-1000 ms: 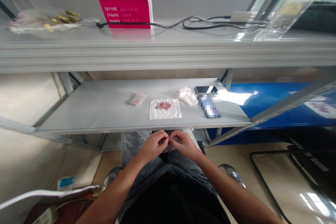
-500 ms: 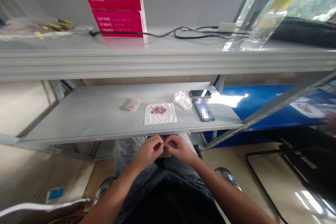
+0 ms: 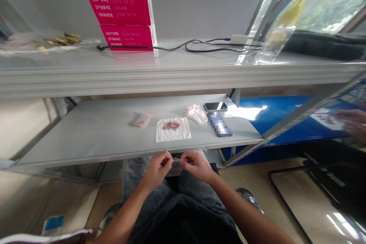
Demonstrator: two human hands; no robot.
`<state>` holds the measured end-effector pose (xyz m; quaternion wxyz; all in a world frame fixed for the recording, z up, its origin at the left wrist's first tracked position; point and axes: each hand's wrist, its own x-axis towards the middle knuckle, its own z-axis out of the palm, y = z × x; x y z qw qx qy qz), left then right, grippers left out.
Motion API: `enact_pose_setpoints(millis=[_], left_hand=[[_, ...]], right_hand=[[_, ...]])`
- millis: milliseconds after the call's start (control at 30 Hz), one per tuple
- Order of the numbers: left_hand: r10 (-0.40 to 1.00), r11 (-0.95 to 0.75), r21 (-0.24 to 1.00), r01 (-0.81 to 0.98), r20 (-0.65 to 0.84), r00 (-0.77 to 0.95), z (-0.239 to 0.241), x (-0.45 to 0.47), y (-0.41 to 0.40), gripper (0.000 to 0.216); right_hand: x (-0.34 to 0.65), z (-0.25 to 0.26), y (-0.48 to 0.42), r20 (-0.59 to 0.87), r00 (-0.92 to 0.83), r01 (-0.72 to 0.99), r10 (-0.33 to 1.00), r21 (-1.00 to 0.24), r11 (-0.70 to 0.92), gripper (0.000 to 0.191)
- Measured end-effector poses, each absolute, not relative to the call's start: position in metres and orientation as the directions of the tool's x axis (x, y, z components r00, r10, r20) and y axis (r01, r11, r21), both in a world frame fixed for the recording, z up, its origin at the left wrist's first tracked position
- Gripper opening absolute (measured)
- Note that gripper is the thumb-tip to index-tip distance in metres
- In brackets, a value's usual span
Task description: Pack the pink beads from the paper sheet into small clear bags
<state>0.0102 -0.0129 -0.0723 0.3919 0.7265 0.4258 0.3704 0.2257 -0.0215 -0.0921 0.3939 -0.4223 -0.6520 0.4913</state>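
Note:
My left hand [image 3: 158,167] and my right hand [image 3: 197,164] are over my lap, just below the shelf's front edge. Both pinch the upper edge of a small clear plastic bag [image 3: 176,160], stretched between them. The bag hangs down; its contents are hard to make out. In front of my hands, a crumpled white sheet [image 3: 168,135] on the shelf bears a small pile of pink and gold beads [image 3: 171,125]. To its left rests a zip bag [image 3: 143,119] with pink pieces inside. Several flat clear bags [image 3: 196,113] lie to the right.
A phone [image 3: 215,106] and a pixelated blue item [image 3: 219,124] lie at the shelf's right. Red boxes [image 3: 122,7], a cable [image 3: 171,48] and a clear bottle [image 3: 276,44] stand or lie above. At far right, another person's hand [image 3: 353,120] is over a blue surface [image 3: 257,122].
My hands have moved a little apart, and the bag's edge now shows stretched between them. The camera view has tilted slightly upward. Another person's hand shows more at the right.

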Motion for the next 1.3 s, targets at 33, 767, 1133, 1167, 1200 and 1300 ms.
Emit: enact_pose_setpoints(millis=[33, 767, 1133, 1167, 1200, 1300], left_hand=[[0.912, -0.322, 0.892, 0.318, 0.201, 0.359, -0.072, 0.009, -0.012, 0.023], [0.955, -0.192, 0.954, 0.231, 0.127, 0.270, -0.076, 0.001, -0.005, 0.026], [0.968, -0.191, 0.942, 0.277, 0.134, 0.213, -0.083, 0.010, -0.013, 0.026], [0.968, -0.197, 0.937, 0.288, 0.140, 0.207, -0.084, 0.011, -0.014, 0.025], [0.968, -0.203, 0.932, 0.299, 0.145, 0.205, -0.085, 0.012, -0.015, 0.025], [0.968, -0.205, 0.924, 0.323, 0.141, 0.209, -0.089, 0.013, -0.017, 0.026]], right_hand=[[0.226, -0.093, -0.021, 0.099, -0.333, 0.159, 0.938, -0.974, 0.159, 0.014], [0.230, -0.102, -0.018, 0.101, -0.346, 0.010, 0.933, -0.994, 0.111, 0.027], [0.229, -0.097, -0.021, 0.075, -0.364, 0.057, 0.928, -0.993, 0.103, 0.023], [0.229, -0.096, -0.021, 0.074, -0.371, 0.067, 0.926, -0.992, 0.106, 0.022], [0.229, -0.096, -0.022, 0.074, -0.377, 0.072, 0.923, -0.991, 0.109, 0.021], [0.229, -0.093, -0.023, 0.078, -0.404, 0.078, 0.912, -0.990, 0.119, 0.015]])
